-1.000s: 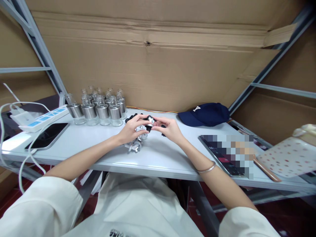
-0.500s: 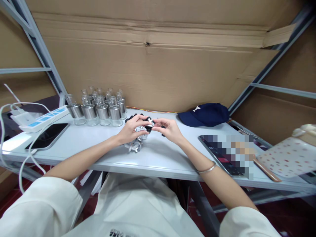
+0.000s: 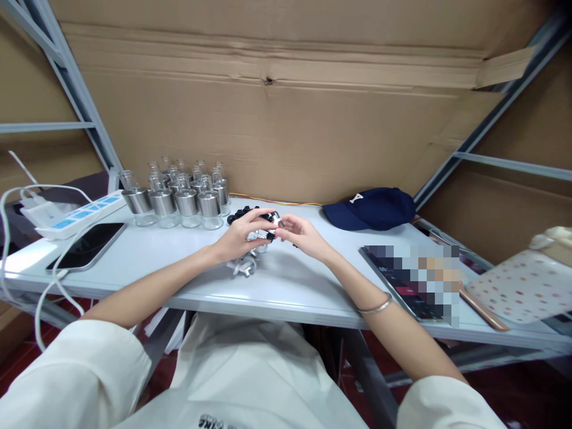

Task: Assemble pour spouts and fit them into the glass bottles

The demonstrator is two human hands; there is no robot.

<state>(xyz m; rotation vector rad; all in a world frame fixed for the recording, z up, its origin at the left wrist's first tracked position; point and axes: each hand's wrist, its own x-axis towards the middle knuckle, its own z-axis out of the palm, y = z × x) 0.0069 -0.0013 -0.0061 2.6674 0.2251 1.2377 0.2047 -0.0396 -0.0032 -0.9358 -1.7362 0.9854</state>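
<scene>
Over the middle of the table, my left hand (image 3: 243,235) pinches a small black-and-white pourer-like part (image 3: 276,220) between thumb and fingers. A dark ridged end (image 3: 270,236) shows below, between the fingertips. My right hand (image 3: 304,235) meets it from the right, its thumb and fingers closed on the same part. Under and beside my left hand lie clear and whitish plastic pieces (image 3: 243,265). Several black round pieces (image 3: 241,213) sit just behind it. The fingers partly hide both groups.
Several glass bottles with metal sleeves (image 3: 187,202) stand at the back left. Left of them are a white power strip (image 3: 84,214) with cables and a phone (image 3: 87,247). A navy cap (image 3: 370,208), a tablet (image 3: 397,286) and a dotted pouch (image 3: 522,286) lie to the right.
The small part has turned between my fingers, and a grey, lever-like piece now shows at its top. Both hands stay in nearly the same place.
</scene>
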